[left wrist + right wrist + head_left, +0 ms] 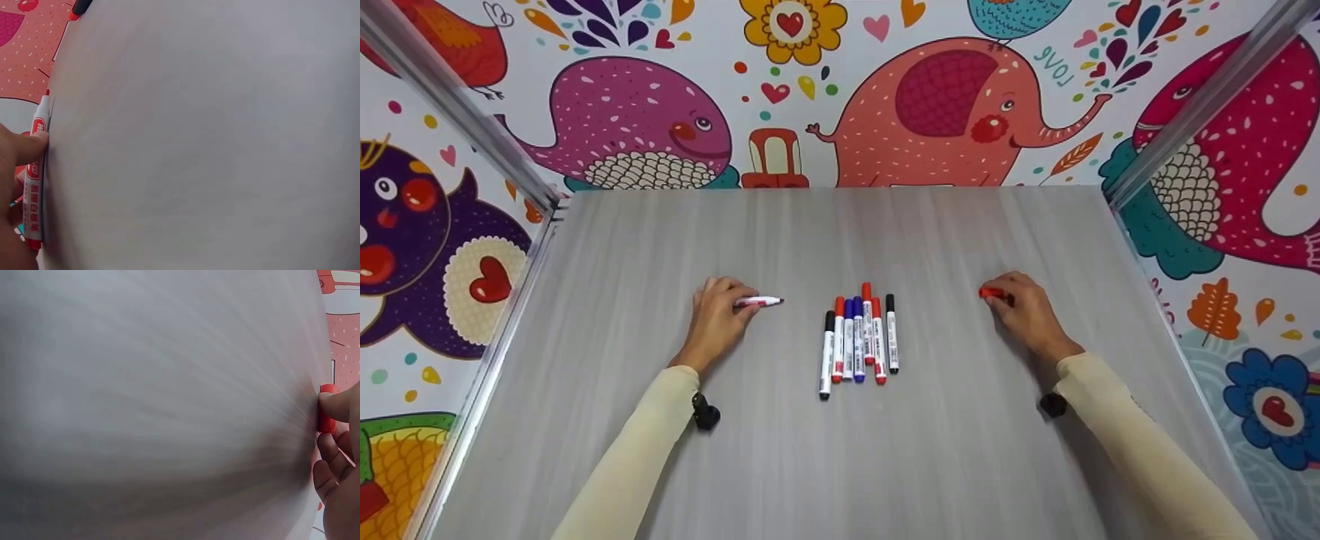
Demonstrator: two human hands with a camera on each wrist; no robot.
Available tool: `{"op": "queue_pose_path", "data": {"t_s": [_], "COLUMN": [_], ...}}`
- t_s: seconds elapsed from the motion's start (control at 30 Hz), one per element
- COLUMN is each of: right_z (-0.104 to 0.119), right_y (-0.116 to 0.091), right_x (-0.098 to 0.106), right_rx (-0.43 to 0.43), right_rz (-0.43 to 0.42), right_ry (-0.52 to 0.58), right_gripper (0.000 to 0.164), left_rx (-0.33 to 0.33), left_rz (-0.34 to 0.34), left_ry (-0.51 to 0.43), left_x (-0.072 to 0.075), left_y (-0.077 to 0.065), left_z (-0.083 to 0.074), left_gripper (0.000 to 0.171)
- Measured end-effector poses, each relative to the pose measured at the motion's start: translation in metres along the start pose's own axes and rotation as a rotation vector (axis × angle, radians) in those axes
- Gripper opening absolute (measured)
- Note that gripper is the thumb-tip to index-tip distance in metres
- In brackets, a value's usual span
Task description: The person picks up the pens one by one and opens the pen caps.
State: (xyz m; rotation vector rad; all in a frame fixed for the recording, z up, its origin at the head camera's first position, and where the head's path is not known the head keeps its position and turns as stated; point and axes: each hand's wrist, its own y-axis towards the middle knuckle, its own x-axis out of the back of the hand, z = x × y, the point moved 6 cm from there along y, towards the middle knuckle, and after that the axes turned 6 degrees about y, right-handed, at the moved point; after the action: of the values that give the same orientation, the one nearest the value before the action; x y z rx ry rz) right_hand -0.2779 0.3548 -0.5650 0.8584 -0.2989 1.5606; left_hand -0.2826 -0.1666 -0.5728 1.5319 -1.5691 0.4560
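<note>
My left hand (pixel 715 321), left of the middle of the table, pinches an uncapped red whiteboard marker (pixel 765 301). The marker lies sideways, its bare tip pointing right. In the left wrist view the thumb presses on the printed white barrel of the same marker (pixel 35 188). Over on the right, my right hand (pixel 1031 313) pinches a red marker cap (pixel 990 292) between thumb and fingers. Seen from the right wrist, the cap (pixel 326 417) is close against the tabletop. Both hands are well apart, with a group of capped markers between them.
Side by side on the grey table (pixel 930 465) lie several capped markers, among them a black one (pixel 826 356), a blue one (pixel 859 341) and a red one (pixel 878 341). A wall with cartoon animals (pixel 937 112) borders the far edge; metal posts (pixel 1200 105) stand at the corners.
</note>
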Motion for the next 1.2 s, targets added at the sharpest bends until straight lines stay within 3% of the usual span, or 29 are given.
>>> {"op": "queue_pose_path", "data": {"t_s": [0.27, 0.5, 0.73, 1.03, 1.2], "right_z": [0.004, 0.007, 0.018, 0.034, 0.042], "right_y": [-0.002, -0.003, -0.002, -0.002, -0.002], "right_x": [0.005, 0.012, 0.016, 0.01, 0.004], "right_rx": [0.008, -0.031, -0.001, 0.083, 0.072], "right_rz": [-0.006, -0.022, -0.029, -0.028, 0.001], "right_ry": [0.002, 0.021, 0.033, 0.033, 0.044], "right_gripper": [0.024, 0.025, 0.026, 0.024, 0.025], "left_rx": [0.006, 0.018, 0.006, 0.017, -0.004], "left_rz": [0.041, 0.033, -0.016, 0.006, -0.001], "left_ry": [0.008, -0.003, 0.015, 0.0, -0.021], "left_x": [0.002, 0.007, 0.014, 0.016, 0.017], "left_y": [0.0, -0.004, -0.009, -0.016, -0.022], "left_z": [-0.003, -0.007, -0.013, -0.024, -0.033], "left_gripper": [0.025, 0.035, 0.041, 0.04, 0.039]}}
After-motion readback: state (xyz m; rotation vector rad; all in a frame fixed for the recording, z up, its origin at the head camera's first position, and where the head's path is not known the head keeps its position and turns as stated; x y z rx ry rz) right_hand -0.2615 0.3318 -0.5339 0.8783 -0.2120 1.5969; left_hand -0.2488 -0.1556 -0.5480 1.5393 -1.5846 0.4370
